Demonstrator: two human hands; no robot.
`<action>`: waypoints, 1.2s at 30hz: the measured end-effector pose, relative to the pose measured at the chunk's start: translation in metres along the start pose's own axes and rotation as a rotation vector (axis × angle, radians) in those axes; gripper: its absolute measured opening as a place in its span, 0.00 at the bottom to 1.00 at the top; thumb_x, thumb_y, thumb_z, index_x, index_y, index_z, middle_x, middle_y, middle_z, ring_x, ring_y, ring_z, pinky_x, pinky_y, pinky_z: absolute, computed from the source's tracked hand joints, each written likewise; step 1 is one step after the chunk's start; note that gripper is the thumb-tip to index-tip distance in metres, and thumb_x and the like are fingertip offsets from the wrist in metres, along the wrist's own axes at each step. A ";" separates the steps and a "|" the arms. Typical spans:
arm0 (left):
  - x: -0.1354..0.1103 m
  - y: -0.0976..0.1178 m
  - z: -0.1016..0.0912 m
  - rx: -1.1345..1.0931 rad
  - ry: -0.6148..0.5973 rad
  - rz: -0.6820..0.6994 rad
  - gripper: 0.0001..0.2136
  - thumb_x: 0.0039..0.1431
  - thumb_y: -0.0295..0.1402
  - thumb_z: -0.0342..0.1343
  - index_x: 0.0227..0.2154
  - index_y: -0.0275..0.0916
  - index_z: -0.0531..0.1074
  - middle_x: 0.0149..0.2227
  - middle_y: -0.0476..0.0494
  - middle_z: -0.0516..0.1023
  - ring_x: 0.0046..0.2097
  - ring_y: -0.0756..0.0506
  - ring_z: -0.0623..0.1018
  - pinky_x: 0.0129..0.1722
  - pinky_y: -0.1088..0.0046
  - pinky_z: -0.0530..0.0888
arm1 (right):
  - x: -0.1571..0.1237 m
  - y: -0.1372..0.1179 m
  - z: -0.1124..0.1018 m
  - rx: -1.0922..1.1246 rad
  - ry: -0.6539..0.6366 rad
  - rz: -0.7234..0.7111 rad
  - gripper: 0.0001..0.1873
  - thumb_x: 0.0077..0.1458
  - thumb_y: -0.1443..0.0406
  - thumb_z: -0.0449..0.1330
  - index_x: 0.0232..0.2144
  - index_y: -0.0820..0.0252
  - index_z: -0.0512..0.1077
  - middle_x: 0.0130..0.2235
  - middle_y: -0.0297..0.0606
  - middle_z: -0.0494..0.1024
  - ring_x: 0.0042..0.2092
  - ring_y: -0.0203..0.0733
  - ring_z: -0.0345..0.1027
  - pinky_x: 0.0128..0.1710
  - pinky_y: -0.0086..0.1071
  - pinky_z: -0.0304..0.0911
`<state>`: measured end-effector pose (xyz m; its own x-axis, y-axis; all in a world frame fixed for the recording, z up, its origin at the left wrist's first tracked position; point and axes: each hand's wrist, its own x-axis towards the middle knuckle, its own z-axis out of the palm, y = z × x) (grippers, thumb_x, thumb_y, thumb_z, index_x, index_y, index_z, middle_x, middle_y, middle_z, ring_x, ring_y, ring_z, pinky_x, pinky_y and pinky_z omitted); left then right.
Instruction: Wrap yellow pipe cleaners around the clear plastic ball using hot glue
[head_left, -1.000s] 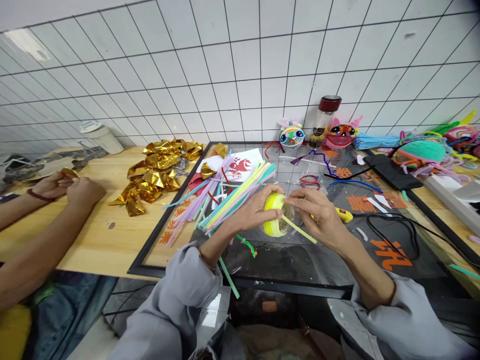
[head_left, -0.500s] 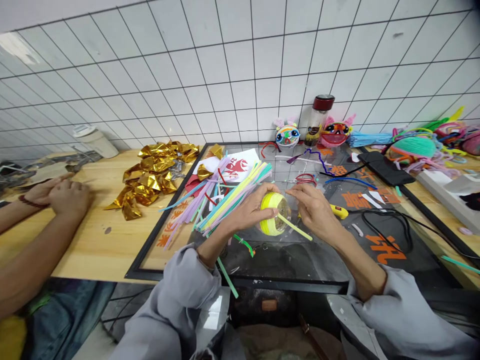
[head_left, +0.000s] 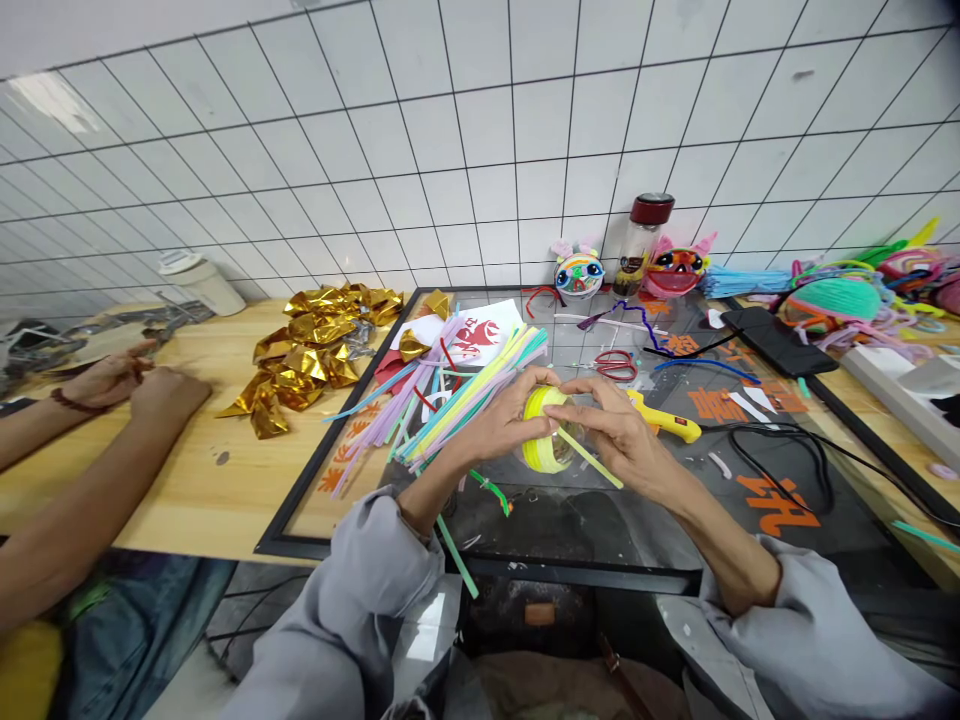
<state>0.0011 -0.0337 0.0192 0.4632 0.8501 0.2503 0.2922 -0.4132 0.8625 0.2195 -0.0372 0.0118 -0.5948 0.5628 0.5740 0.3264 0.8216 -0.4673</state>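
Observation:
My left hand (head_left: 504, 418) is wrapped round the far left side of a clear round ball (head_left: 541, 455) partly covered in coils of yellow pipe cleaner. From its front a loose pale yellow pipe cleaner end (head_left: 596, 465) sticks out down to the right. My right hand (head_left: 619, 430) has its fingers closed against the ball's upper right, thumb and fingertips pressing on the yellow coils. Its palm hides part of the ball's clear side. Just beyond my right hand lies a yellow glue gun (head_left: 671, 420), its black cord trailing right.
Left of the ball lies a bundle of coloured pipe cleaners (head_left: 480, 395). Red scissors (head_left: 616, 365), a lidded bottle (head_left: 640, 245) and two decorated animal heads (head_left: 577, 272) stand or lie behind. Gold foil (head_left: 307, 345) and another person's hands (head_left: 161, 395) are at left; a phone (head_left: 780, 340) is at right.
My right hand has moved left from beside the ball onto its yellow coils. More of the glue gun shows. The other person's hands have shifted apart slightly.

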 end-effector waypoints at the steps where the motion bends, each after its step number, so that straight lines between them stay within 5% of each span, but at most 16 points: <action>1: 0.000 0.000 0.000 -0.004 0.005 0.000 0.20 0.55 0.36 0.56 0.50 0.42 0.63 0.51 0.43 0.69 0.52 0.41 0.71 0.54 0.63 0.69 | 0.000 0.000 0.000 -0.007 -0.005 0.000 0.33 0.60 0.78 0.48 0.58 0.42 0.72 0.57 0.41 0.69 0.60 0.47 0.63 0.56 0.49 0.61; 13: 0.000 -0.002 0.002 -0.055 -0.005 -0.014 0.25 0.54 0.37 0.58 0.54 0.40 0.61 0.51 0.41 0.69 0.54 0.39 0.70 0.53 0.62 0.70 | -0.003 0.019 0.011 -0.272 -0.031 0.258 0.36 0.52 0.80 0.48 0.59 0.52 0.71 0.56 0.49 0.71 0.57 0.55 0.63 0.54 0.54 0.63; 23: -0.001 -0.002 0.002 -0.026 0.010 0.031 0.26 0.56 0.38 0.59 0.57 0.41 0.60 0.58 0.39 0.67 0.59 0.37 0.69 0.59 0.59 0.67 | 0.005 0.008 0.008 0.004 -0.006 0.108 0.35 0.54 0.79 0.48 0.57 0.45 0.74 0.60 0.42 0.69 0.62 0.49 0.62 0.59 0.53 0.60; 32: -0.001 -0.005 0.002 -0.043 -0.005 -0.024 0.27 0.56 0.39 0.60 0.57 0.42 0.60 0.52 0.42 0.69 0.52 0.40 0.71 0.51 0.64 0.71 | -0.001 0.022 0.010 -0.187 -0.091 0.322 0.37 0.50 0.80 0.47 0.58 0.51 0.72 0.55 0.47 0.72 0.57 0.53 0.64 0.54 0.53 0.61; 36: -0.001 -0.005 0.002 -0.040 -0.006 -0.021 0.28 0.56 0.40 0.60 0.58 0.43 0.60 0.51 0.43 0.69 0.48 0.42 0.72 0.47 0.66 0.71 | -0.001 0.024 0.011 -0.192 -0.088 0.293 0.36 0.50 0.80 0.47 0.57 0.52 0.73 0.55 0.47 0.72 0.56 0.52 0.64 0.53 0.51 0.63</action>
<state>0.0008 -0.0335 0.0137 0.4627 0.8563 0.2295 0.2684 -0.3820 0.8843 0.2203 -0.0188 -0.0074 -0.5136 0.7739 0.3706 0.6196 0.6333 -0.4638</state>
